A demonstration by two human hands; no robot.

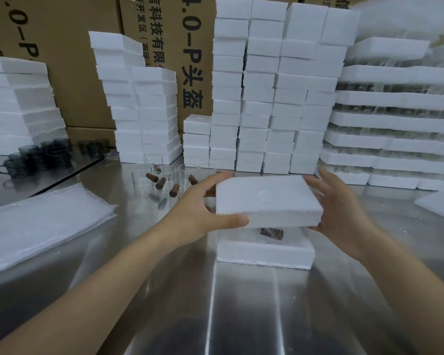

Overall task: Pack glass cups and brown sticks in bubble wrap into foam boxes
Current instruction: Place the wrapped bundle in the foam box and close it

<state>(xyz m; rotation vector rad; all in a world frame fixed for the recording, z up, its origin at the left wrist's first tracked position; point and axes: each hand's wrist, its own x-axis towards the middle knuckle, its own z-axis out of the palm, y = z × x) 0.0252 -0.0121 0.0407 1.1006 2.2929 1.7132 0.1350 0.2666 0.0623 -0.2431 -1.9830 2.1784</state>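
A packing room — stacked foam boxes (251,98), shipping cartons (87,60), steel table (241,303).

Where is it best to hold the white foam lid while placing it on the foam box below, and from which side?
Grip the foam lid by its two short ends, one hand from each side, as the left hand and right hand do now. It is a flat, wide slab, so holding the ends probably keeps it level over the foam box and leaves the underside free.

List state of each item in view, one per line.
foam lid: held above the base, not seated
foam base: open, on table, something brown inside
left hand: gripping lid's left edge
right hand: gripping lid's right edge
clear glass cups: unpacked
brown sticks: loose, unwrapped
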